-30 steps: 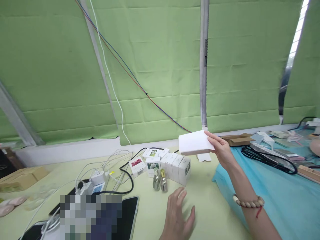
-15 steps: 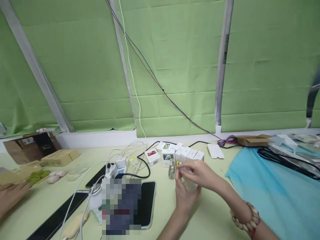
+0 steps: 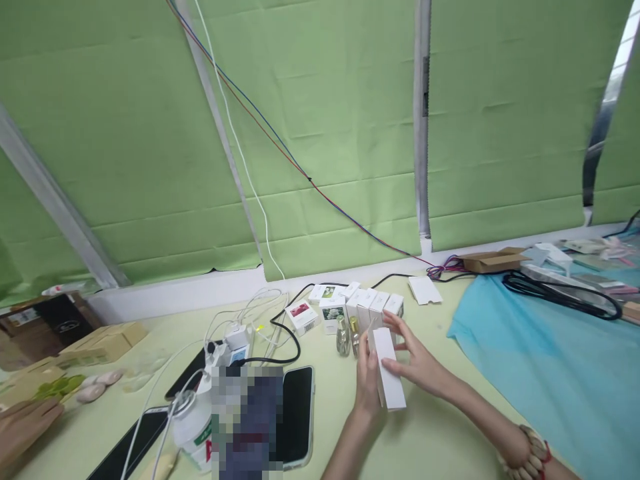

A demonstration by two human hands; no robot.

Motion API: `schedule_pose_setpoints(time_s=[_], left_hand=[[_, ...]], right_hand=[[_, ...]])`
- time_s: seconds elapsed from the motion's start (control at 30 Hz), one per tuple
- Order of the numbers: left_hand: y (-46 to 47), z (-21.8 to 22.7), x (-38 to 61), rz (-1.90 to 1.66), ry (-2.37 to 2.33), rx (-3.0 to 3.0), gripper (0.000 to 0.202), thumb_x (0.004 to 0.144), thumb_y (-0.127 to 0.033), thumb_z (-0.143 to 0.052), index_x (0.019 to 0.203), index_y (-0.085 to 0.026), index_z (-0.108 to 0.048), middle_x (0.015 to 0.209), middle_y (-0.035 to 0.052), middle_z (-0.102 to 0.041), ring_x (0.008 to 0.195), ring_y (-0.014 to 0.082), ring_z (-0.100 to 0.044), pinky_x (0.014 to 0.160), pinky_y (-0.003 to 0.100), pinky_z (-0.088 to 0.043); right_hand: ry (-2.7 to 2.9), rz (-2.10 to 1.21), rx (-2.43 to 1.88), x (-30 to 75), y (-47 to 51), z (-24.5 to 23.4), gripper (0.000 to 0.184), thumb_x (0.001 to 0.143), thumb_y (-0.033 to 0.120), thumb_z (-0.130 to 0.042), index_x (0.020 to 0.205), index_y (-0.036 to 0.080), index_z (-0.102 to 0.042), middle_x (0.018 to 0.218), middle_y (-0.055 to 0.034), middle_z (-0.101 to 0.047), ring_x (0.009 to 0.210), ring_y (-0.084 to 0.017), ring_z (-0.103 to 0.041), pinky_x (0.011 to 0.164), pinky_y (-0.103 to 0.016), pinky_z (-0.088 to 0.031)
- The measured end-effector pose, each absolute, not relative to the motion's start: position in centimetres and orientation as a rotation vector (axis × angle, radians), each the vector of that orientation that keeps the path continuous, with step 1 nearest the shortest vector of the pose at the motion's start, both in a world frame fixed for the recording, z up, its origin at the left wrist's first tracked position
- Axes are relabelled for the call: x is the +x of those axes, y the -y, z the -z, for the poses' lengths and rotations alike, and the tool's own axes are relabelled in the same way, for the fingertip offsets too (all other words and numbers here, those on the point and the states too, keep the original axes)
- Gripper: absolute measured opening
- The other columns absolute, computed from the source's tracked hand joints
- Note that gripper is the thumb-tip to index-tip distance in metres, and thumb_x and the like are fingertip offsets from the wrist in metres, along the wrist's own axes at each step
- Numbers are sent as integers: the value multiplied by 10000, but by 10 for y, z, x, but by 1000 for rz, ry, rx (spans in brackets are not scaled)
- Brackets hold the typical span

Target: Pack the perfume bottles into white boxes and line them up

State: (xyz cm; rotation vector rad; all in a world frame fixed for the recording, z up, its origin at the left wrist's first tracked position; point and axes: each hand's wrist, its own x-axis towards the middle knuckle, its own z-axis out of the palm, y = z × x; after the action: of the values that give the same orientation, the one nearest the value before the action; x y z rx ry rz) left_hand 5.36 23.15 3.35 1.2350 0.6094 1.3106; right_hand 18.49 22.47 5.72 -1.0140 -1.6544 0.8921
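The white box (image 3: pixel 392 375) was held up between both hands, above the surface (image 3: pixel 450 427) and just on the near side of two small bottles (image 3: pixel 343 339). Its long axis ran away from the person and slightly leftward, the near end lying lower in view and a little to the right; one narrow, plain side faced the camera.

The surface was pale yellow-green. Behind the bottles clustered small cartons (image 3: pixel 333 317); a phone (image 3: pixel 296 415) lay left of the hands, and a blue sheet (image 3: pixel 540 353) spread to the right. Green fabric (image 3: pixel 340 127) covered the wall, crossed by thin wires (image 3: pixel 310 180).

The left hand (image 3: pixel 369 381) came up from below, its fingers bent along the box's left side. The right hand (image 3: pixel 413 360) reached in from the right, thumb on the narrow side, fingers partly spread about the far end. A co-worker's hand (image 3: pixel 27 430) rested at the left edge.
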Motion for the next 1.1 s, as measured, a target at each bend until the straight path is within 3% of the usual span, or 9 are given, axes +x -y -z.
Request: schedule_pose_setpoints(time_s=[0.17, 0.3, 0.43, 0.63, 0.83, 1.1], left_hand=[[-230, -19, 61, -1178, -634, 1046, 843, 777, -670, -487, 1395, -126, -304, 1339, 175, -452, 1260, 293, -423, 1011, 362, -395], [-228, -14, 63, -1173, -807, 1106, 833, 767, -681, -498, 1387, -145, -348, 1412, 133, -381, 1321, 252, -346, 1058, 298, -339], [-226, -16, 66, -1172, -842, 1163, 805, 799, -678, -451, 1398, -158, -315, 1432, 120, -353, 1324, 233, -338, 1049, 282, -337], [-225, -20, 67, -1118, -826, 1217, 732, 821, -686, -388, 1339, -168, -376, 1253, 124, -525, 1192, 246, -474, 973, 316, -395], [-223, -25, 64, -1060, -814, 1276, 688, 846, -651, -382, 1344, -178, -338, 1395, 122, -384, 1272, 240, -384, 1014, 307, -351], [-219, -25, 66, -1098, -814, 1375, 650, 868, -620, -366, 1330, -166, -307, 1252, 122, -491, 1099, 214, -501, 953, 340, -392]], right_hand=[[1426, -1286, -864, 173, -225, -25, 896, 796, 557, -567, 1429, 240, -18, 1463, -121, -207, 1262, -208, -383, 1038, -363, -336], [1348, -1262, -891, 170, -220, -13, 763, 852, 546, -493, 1421, 269, -67, 1496, -65, -134, 1352, -178, -232, 1100, -332, -233], [1389, -1227, -841, 175, -218, -13, 761, 845, 570, -480, 1415, 237, -102, 1444, -93, -242, 1294, -206, -322, 1074, -351, -272], [1418, -1188, -875, 179, -214, -16, 733, 862, 564, -449, 1419, 222, -118, 1433, -108, -263, 1288, -218, -334, 1069, -370, -271], [1414, -1159, -886, 177, -211, -15, 723, 865, 573, -436, 1417, 224, -126, 1453, -100, -232, 1305, -215, -305, 1075, -365, -266], [1458, -1139, -847, 179, -210, -13, 676, 886, 558, -398, 1413, 225, -137, 1368, -109, -348, 1202, -226, -418, 1013, -376, -331]])
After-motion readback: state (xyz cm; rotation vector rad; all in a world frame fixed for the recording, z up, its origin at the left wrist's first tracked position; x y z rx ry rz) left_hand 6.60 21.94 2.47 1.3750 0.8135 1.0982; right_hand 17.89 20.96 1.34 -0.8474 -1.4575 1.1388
